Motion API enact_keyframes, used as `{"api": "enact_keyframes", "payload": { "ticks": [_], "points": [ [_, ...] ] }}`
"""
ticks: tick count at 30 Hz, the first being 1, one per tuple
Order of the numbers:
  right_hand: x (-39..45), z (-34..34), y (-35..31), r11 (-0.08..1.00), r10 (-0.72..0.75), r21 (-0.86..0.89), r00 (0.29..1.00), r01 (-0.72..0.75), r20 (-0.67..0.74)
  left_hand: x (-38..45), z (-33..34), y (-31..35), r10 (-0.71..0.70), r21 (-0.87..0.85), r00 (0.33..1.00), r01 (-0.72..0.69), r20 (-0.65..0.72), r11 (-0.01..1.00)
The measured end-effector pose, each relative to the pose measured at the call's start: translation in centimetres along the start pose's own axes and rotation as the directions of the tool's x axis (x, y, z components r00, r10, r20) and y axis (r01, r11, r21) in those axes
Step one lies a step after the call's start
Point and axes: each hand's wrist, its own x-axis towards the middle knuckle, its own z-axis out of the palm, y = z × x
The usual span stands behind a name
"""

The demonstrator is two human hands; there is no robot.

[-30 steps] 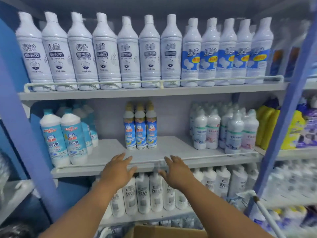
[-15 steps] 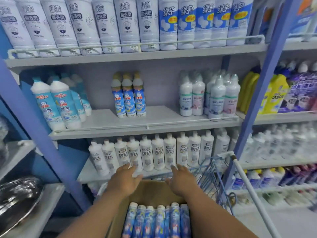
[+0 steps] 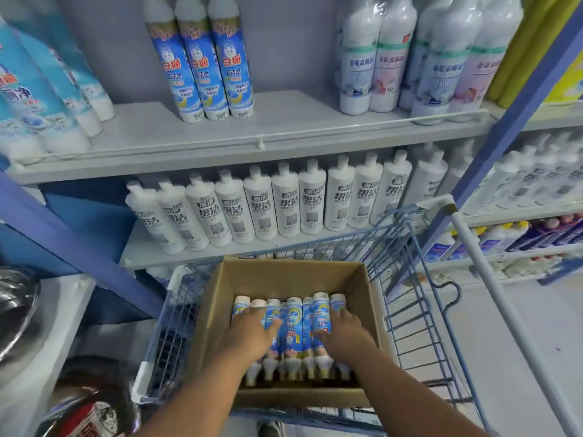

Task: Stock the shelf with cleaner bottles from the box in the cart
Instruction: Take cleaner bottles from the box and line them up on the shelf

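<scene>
An open cardboard box [image 3: 285,270] sits in the blue wire cart [image 3: 421,298]. Inside it lie several blue-labelled cleaner bottles [image 3: 294,329], side by side with their caps toward me. My left hand [image 3: 247,337] rests flat on the bottles at the left of the row, fingers spread forward. My right hand [image 3: 345,337] lies on the bottles at the right, with the thumb pointing inward. Neither hand has lifted a bottle. Three matching bottles [image 3: 202,67] stand upright on the grey middle shelf [image 3: 284,127], with bare shelf on both sides of them.
White bottles [image 3: 284,203] fill the shelf just behind the cart. Teal bottles [image 3: 41,99] stand at the left of the middle shelf and pale wrapped bottles [image 3: 410,58] at the right. A blue upright [image 3: 504,127] and the cart handle [image 3: 492,291] are to the right.
My view has dropped from the shelves to the cart. Both hands came down from the shelf rail, passed over the box's far edge and now lie on the bottles inside it.
</scene>
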Motion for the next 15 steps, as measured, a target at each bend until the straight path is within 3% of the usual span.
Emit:
{"api": "enact_keyframes", "payload": {
  "ticks": [5, 10, 15],
  "points": [
    [3.5, 3.6, 0.3, 0.989, 0.097, 0.104, 0.989, -0.108, 0.109, 4.2, 4.8, -1.0, -0.061, -0.107, 0.98, 0.083, 0.192, 0.991],
    [5.8, 7.4, 2.2, 0.926, 0.231, 0.262, 0.958, -0.27, 0.172, 6.4, 10.1, -0.6, -0.094, -0.247, 0.916, 0.202, 0.389, 0.948],
    [8.1, 8.5, 4.1, 0.781, 0.358, 0.428, 0.887, -0.455, 0.291, 8.0, 14.7, 2.0, -0.107, -0.332, 0.859, 0.304, 0.5, 0.893]
  ]
}}
